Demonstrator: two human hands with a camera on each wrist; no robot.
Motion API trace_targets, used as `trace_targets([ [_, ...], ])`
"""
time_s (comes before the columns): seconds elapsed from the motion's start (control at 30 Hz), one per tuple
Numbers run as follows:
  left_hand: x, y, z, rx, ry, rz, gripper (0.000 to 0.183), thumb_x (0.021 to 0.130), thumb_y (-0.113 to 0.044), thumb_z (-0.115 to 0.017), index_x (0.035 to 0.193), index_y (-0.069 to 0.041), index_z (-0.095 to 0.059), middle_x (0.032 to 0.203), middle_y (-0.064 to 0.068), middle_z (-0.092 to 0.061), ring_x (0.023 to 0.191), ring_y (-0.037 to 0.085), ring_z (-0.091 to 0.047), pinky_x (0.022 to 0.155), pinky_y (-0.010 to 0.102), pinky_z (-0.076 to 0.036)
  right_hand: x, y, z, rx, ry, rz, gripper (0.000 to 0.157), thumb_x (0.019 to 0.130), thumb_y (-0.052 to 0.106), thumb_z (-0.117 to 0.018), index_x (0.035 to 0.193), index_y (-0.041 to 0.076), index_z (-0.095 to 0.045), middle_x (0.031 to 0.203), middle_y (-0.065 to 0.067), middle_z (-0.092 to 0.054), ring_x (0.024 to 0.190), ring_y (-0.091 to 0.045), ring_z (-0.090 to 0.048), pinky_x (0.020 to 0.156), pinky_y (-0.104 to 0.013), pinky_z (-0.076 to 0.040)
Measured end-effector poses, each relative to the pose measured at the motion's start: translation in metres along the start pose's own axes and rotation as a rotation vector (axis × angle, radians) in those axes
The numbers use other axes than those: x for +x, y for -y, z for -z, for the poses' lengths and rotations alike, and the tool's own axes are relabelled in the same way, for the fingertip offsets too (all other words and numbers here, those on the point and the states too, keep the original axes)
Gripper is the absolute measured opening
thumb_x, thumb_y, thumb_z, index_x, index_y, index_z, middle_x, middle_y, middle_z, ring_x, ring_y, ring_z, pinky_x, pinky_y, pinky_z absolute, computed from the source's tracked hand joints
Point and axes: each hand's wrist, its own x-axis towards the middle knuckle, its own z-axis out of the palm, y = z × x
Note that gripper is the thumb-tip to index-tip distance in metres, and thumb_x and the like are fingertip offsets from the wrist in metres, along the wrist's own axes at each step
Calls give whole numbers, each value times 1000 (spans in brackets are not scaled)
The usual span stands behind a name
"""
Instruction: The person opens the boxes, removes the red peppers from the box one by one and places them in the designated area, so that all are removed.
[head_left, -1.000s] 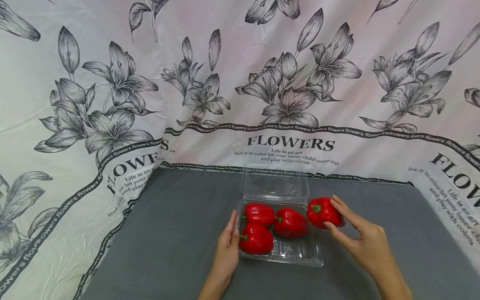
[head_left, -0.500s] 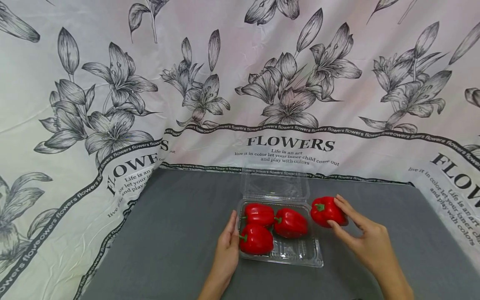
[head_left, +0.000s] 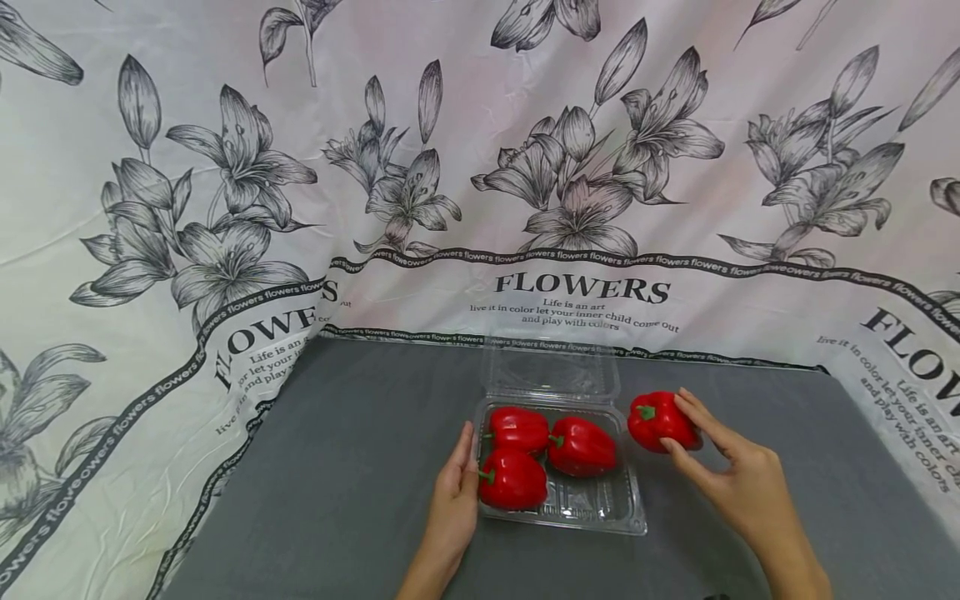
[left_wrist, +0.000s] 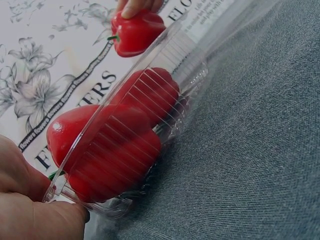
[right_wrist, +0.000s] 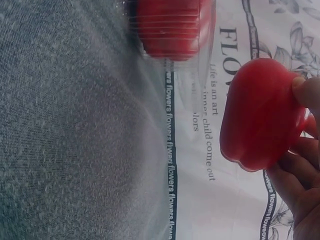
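A clear plastic clamshell container (head_left: pixel 592 522) stands on the table with three red bell peppers inside: one at the back left (head_left: pixel 519 428), one at the front left (head_left: pixel 514 481) and one toward the right (head_left: pixel 582 447). My left hand (head_left: pixel 453 492) pinches the container's left rim, thumb and finger either side of it in the left wrist view. Just beyond the container's right edge, my right hand (head_left: pixel 742 479) holds another red bell pepper (head_left: pixel 662 422) between thumb and fingers. Its green stem faces left. The right wrist view shows this pepper (right_wrist: pixel 262 115) raised above the table.
The container's see-through lid (head_left: pixel 551 371) is folded back behind its base. Grey cloth covers the table (head_left: pixel 360 467). A white curtain with flower prints and lettering (head_left: pixel 420 292) rises along the back and both sides.
My right hand has drawn the pepper a little to the right, from over the container's right edge to beyond it. The left hand and container have stayed put.
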Motion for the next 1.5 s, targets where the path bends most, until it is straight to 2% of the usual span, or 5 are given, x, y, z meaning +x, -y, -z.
trace_targets([
  [0.57, 1, 0, 1, 4, -8, 18, 58, 114, -3, -36, 169, -5, -18, 176, 6, -19, 162, 24, -14, 128, 42, -17, -2, -11, -5, 7, -4, -15, 76, 72, 0, -95, 142, 16, -70, 143, -7, -68, 125, 25, -46, 96, 1, -35],
  [0.87, 0, 1, 1, 6, -4, -20, 58, 113, -1, -36, 168, -1, -19, 176, 11, -18, 162, 29, -13, 127, 43, -16, -2, -16, -7, 13, 1, -29, 75, 73, 0, -95, 142, 17, -70, 142, -6, -68, 125, 25, -46, 96, 2, -34],
  [1.33, -1, -1, 0, -7, 0, -9, 57, 114, -3, -35, 168, -3, -19, 176, 9, -18, 162, 26, -13, 128, 42, -14, 3, -24, -10, -17, 21, -43, 73, 75, 5, -95, 142, 18, -70, 143, -5, -68, 122, 28, -42, 94, 3, -32],
  [1.43, -1, -2, -1, -10, 4, -12, 56, 114, -4, -35, 168, -3, -19, 176, 9, -17, 162, 26, -12, 129, 42, -14, 3, -27, -11, -27, 41, -63, 71, 78, 9, -95, 143, 20, -69, 143, -3, -68, 120, 23, -47, 93, 4, -31],
  [1.5, -1, -3, -2, -11, 0, -12, 56, 114, -4, -35, 168, -3, -19, 176, 10, -18, 162, 26, -13, 129, 43, -14, 2, -28, -11, -39, 59, -80, 70, 80, 12, -94, 144, 22, -69, 144, -3, -67, 120, 12, -56, 93, 5, -31],
])
